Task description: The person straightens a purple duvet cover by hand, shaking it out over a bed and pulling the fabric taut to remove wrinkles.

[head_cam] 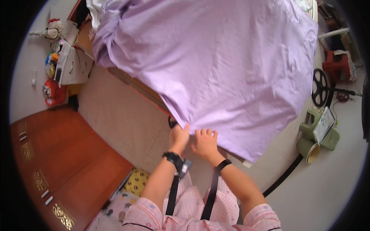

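A large lavender sheet (214,69) drapes over a bed in front of me, creased and bunched toward its upper left. My left hand (179,137) grips the sheet's gathered edge near the closest corner, pulling folds into a point. Just right of it, my right hand (205,143) lies over the same edge, fingers on top of the fabric; its thumb side is partly hidden. Below the cloth, part of the bed's wooden side (138,83) shows at the left. The sheet's lower right corner hangs beside a pale bed corner (247,164).
A reddish-brown wardrobe (75,161) with gold ornament stands at the left. White drawers (76,65) and a red bag (55,92) sit beyond it. At the right are a green stool (313,121), a green bin (309,150), a black spoked wheel (319,87) and a red stool (336,66).
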The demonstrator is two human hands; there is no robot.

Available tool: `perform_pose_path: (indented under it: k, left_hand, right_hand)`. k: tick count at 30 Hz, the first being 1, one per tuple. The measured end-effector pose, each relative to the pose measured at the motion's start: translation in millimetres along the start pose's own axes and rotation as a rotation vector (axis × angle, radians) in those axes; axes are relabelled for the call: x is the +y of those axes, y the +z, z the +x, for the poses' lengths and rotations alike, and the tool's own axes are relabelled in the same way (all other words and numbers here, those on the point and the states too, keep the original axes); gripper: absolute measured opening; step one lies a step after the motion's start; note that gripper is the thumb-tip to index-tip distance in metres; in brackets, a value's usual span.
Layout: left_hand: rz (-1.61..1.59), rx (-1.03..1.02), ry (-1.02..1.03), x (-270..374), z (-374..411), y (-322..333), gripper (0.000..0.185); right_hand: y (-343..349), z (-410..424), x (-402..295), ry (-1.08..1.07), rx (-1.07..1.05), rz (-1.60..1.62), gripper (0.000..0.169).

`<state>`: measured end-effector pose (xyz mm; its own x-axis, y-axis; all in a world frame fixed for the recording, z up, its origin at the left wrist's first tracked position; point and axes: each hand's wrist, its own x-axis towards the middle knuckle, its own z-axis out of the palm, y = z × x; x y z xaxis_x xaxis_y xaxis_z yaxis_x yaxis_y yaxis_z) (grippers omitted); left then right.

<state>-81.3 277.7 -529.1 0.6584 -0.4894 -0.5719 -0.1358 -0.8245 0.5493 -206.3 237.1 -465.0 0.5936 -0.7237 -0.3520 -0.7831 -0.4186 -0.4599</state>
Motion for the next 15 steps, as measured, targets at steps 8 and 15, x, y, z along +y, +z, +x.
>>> perform_pose_path:
  k: [8, 15]
  left_hand:
    - [0.151, -0.334, -0.217, 34.2, 18.8, -32.2, 0.043]
    - [0.274, -0.293, -0.199, 40.8, 57.8, -24.2, 0.043]
  right_hand:
    - [32.2, 35.4, -38.4, 0.14, -0.097, -0.234, 0.013]
    - [4.6, 33.4, -51.1, 0.149, -0.151, -0.254, 0.012]
